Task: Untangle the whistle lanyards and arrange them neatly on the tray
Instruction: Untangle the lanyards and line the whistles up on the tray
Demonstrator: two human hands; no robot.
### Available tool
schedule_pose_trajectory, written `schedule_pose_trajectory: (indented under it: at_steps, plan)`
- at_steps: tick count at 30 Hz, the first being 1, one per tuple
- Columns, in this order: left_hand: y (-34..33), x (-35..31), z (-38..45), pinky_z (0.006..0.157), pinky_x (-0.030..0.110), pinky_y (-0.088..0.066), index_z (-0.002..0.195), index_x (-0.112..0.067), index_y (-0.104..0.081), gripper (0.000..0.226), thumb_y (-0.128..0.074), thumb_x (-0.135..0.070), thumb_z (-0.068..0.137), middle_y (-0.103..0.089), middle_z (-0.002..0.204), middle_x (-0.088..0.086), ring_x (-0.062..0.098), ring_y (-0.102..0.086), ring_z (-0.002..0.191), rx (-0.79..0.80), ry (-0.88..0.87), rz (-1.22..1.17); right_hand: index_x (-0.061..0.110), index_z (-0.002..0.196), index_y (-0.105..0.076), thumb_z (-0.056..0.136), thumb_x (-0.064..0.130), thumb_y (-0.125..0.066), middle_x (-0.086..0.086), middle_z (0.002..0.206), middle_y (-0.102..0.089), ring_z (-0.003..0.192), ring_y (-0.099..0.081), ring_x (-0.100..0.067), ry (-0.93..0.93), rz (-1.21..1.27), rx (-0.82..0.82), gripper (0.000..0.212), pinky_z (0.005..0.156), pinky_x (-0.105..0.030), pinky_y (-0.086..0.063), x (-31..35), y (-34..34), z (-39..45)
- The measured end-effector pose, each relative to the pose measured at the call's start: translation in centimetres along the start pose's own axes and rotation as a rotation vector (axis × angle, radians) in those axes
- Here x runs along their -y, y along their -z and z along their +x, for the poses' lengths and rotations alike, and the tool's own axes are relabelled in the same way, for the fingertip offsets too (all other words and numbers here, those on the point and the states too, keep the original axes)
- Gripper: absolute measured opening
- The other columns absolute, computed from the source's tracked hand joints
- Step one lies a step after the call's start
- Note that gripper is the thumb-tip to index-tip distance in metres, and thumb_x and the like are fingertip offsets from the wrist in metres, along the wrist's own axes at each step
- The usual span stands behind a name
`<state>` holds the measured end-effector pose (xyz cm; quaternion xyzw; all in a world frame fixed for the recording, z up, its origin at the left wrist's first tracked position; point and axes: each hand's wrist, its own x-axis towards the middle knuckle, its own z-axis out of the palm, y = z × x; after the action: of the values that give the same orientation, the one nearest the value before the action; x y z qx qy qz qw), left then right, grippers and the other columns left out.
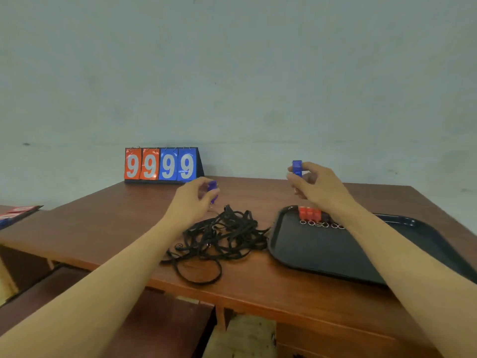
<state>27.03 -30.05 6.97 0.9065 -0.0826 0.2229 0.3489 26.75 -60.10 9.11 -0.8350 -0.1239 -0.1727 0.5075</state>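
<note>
The left hand (192,200) is pinching a blue whistle (212,188) between curled fingers just above the far edge of the black lanyard tangle (222,235), probably so the cord can be traced out of the knot. The right hand (313,186) is gripping a second blue whistle (297,168) upright and raised over the far corner of the dark tray (309,254), seemingly to add it to the row there. Red whistles (309,213) are sitting side by side on the tray with their metal rings (321,224) lined up toward the person; whether any cord is trailing from either held whistle is hard to make out. The tangle is lying on the wooden table (116,228), just left of the tray.
</note>
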Motion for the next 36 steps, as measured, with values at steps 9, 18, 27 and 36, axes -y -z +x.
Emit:
schedule_pose_trajectory:
  at_steps: [9,18,27,36]
  plan:
    - [-13.0,-13.9,1.4,0.078,0.033,-0.063,0.13,-0.015,-0.056,0.036,-0.06,-0.034,0.1,-0.067,0.12,0.0,0.015,-0.076,0.081,0.317,-0.061,-0.38,0.019,0.124,-0.062,0.092,0.037,-0.069,-0.002,0.088,-0.076,0.077,-0.073,-0.015,-0.237,-0.09,-0.01,0.038,0.071,-0.024,-0.059,-8.4,11.9,-1.0]
    - [-22.2,-19.3,5.0,0.082,0.031,-0.061,0.13,-0.019,-0.057,0.037,-0.062,-0.038,0.099,-0.071,0.109,-0.002,0.013,-0.076,0.086,0.645,-0.145,-0.107,0.021,0.13,-0.053,0.096,0.036,-0.063,0.005,0.093,-0.071,0.078,-0.068,-0.005,-0.32,-0.436,0.079,0.039,0.071,-0.024,-0.048,-13.8,12.8,-0.7]
    - [-24.8,-18.2,5.1,0.085,0.027,-0.051,0.119,-0.026,-0.06,0.03,-0.063,-0.044,0.096,-0.067,0.109,-0.008,0.006,-0.063,0.093,0.557,-0.243,0.114,0.022,0.122,-0.056,0.095,0.043,-0.062,0.001,0.094,-0.071,0.089,-0.068,-0.014,-0.356,-0.544,0.092,0.035,0.079,-0.031,-0.051,-15.1,12.5,-0.3]
    - [-25.3,-17.6,5.2,0.095,0.036,-0.043,0.111,-0.021,-0.077,0.031,-0.067,-0.044,0.093,-0.06,0.125,0.001,0.022,-0.047,0.124,0.425,-0.247,0.137,0.018,0.123,-0.057,0.097,0.043,-0.058,-0.003,0.102,-0.07,0.094,-0.066,-0.018,-0.361,-0.601,0.139,0.036,0.086,-0.031,-0.051,-14.2,12.2,-0.5]
